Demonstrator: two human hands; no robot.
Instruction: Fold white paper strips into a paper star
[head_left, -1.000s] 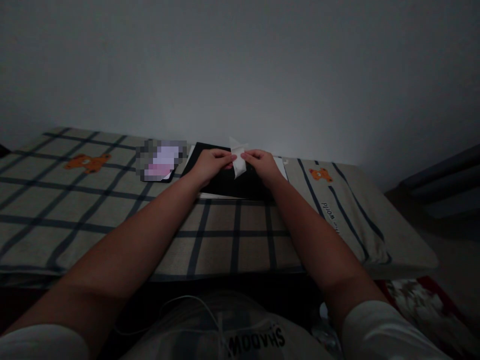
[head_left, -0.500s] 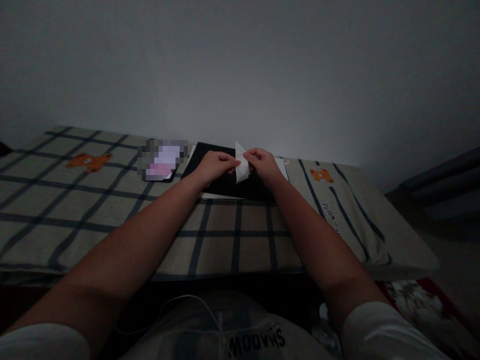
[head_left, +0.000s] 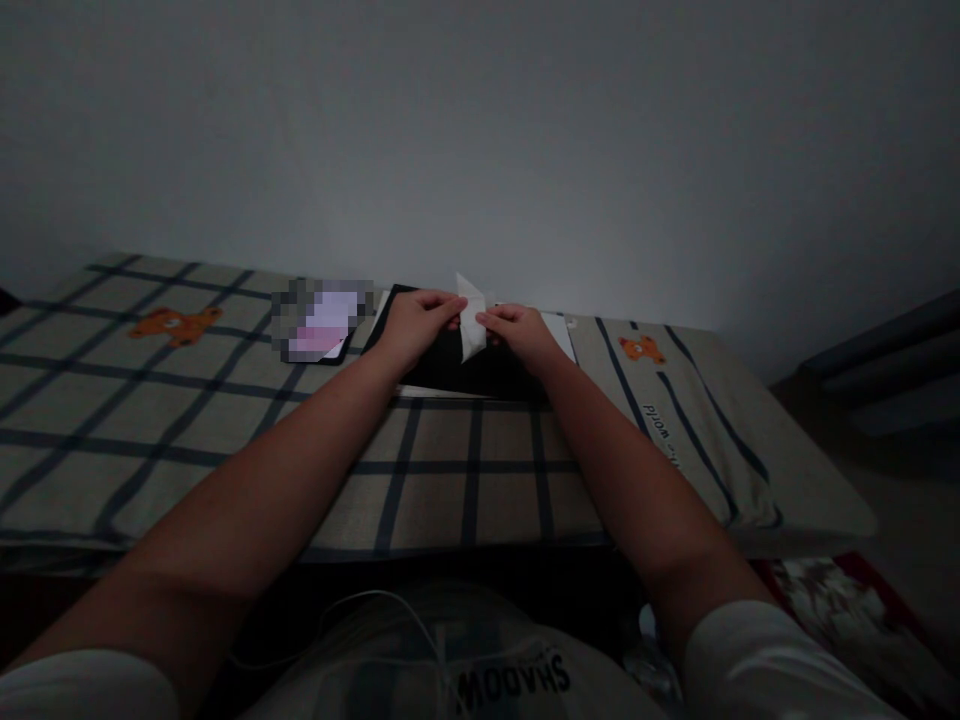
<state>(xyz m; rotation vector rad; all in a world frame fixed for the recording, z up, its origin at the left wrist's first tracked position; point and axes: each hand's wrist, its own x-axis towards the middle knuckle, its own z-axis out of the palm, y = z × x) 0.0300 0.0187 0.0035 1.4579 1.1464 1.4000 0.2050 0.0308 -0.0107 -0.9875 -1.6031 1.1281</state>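
Observation:
A small white piece of folded paper (head_left: 472, 325) with pointed ends is held up between my two hands. My left hand (head_left: 421, 322) pinches its left edge between thumb and fingers. On the other side, my right hand (head_left: 519, 331) grips the lower right edge the same way. Beneath both hands lies a flat black sheet or folder (head_left: 480, 379), partly covered by them. White sheets (head_left: 559, 330) stick out from under it at the right and along the front edge.
A checked cloth (head_left: 300, 420) with bear prints covers the table. Left of the black sheet lies a phone (head_left: 330, 318), its screen lit and partly blurred. A grey wall (head_left: 480, 140) rises directly behind. A white cable (head_left: 375, 594) hangs near my lap.
The folded paper has shifted slightly left and turned, its top point now leaning left. My left hand has moved a little left and up, and my right fingers sit lower on the paper.

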